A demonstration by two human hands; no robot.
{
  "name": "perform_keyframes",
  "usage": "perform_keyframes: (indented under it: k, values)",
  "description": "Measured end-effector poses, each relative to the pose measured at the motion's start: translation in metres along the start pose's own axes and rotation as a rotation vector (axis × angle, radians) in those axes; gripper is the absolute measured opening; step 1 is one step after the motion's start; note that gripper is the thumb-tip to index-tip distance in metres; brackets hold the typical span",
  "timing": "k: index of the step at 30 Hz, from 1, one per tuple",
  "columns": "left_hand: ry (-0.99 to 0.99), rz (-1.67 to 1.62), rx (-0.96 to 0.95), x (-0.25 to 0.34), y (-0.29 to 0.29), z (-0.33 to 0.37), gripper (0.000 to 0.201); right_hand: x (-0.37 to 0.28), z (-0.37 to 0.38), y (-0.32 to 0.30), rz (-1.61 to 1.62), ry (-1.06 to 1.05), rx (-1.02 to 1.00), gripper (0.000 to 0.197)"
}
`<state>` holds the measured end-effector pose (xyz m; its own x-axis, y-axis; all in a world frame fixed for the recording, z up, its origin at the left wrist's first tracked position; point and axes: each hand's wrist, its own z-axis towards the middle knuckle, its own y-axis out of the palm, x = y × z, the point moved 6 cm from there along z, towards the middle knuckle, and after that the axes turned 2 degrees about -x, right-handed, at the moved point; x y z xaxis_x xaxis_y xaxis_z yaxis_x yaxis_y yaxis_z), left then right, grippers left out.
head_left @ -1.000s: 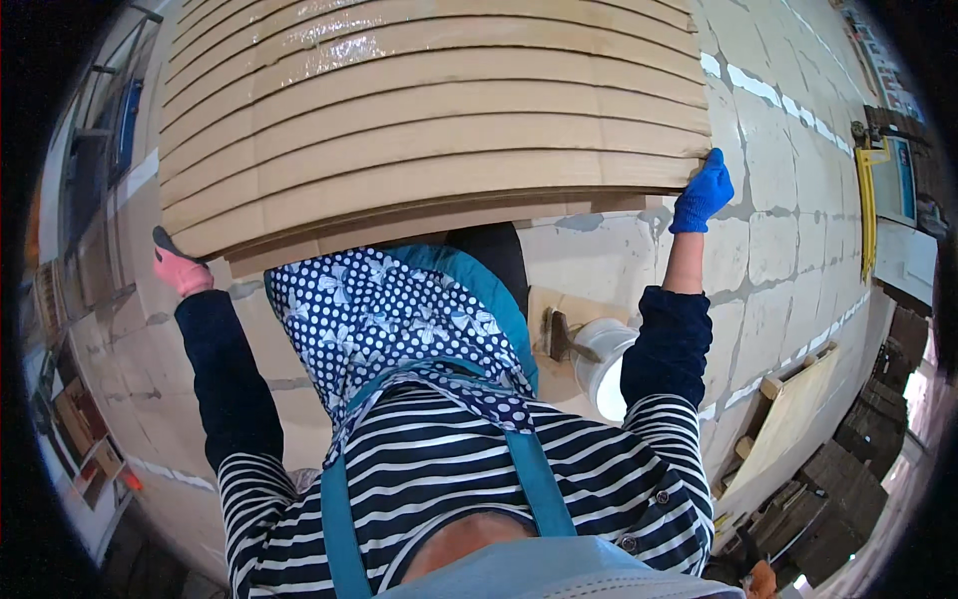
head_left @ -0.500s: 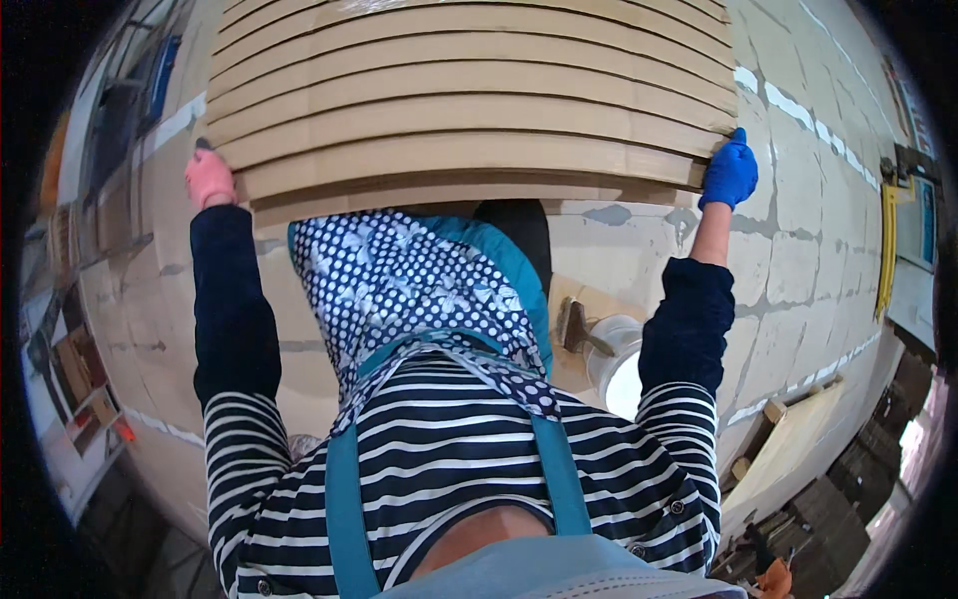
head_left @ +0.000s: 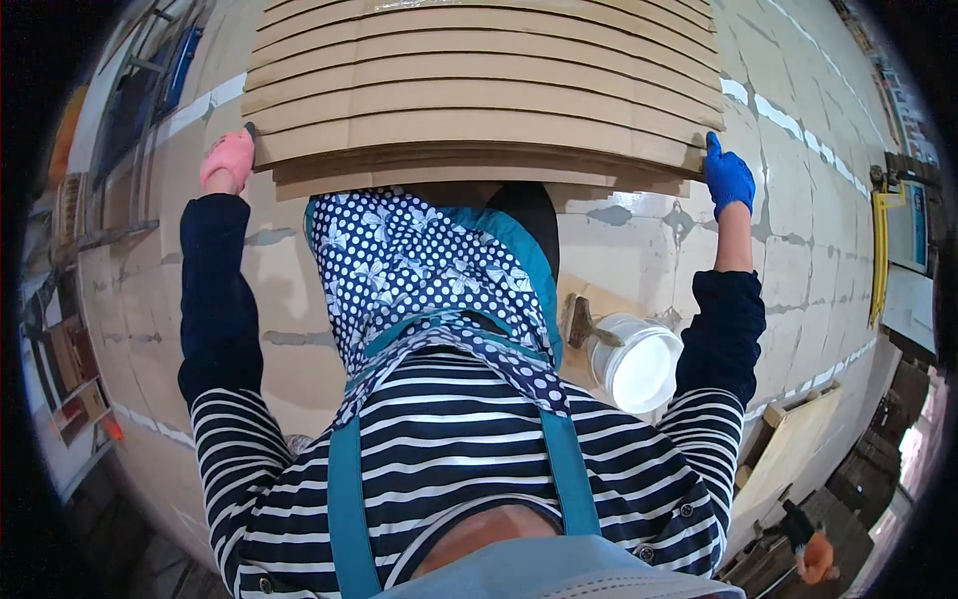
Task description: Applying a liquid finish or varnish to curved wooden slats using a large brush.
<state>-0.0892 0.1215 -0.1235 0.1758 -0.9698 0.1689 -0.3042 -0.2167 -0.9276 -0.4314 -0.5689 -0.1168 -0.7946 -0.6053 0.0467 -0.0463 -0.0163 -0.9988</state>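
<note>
Several cardboard sheets point(head_left: 479, 122), pink-gloved left hand point(head_left: 230, 160), blue-gloved right hand point(head_left: 730, 182), at opposite edges (each grip's closure unclear)

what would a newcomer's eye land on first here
The broad stack of overlapping cardboard sheets across the top draws the eye first. Next, the pink-gloved left hand and blue-gloved right hand stand out at its near corners. Then comes the white bucket to the right of the polka-dot apron.
</note>
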Motion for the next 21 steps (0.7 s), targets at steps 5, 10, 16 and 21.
perform_keyframes:
  k: [5, 10, 16, 21]
  values:
    - [0.093, -0.221, -0.034, -0.037, -0.045, 0.021, 0.041, -0.003, -0.005, -0.031, 0.347, 0.158, -0.111, 0.059]
    - [0.548, -1.245, 0.252, -0.033, -0.009, -0.003, 0.035, 0.007, 0.006, 0.003, 2.019, 0.39, 0.057, 0.048]
    - [0.036, -1.33, 0.497, -0.013, 0.037, 0.001, 0.039, 0.035, 0.006, 0.05, 1.163, 0.221, 0.536, 0.044]
    - [-0.158, -0.619, 0.571, -0.01, 0.015, 0.011, 0.043, -0.01, 0.019, 0.016, 0.444, 0.321, 0.363, 0.053]
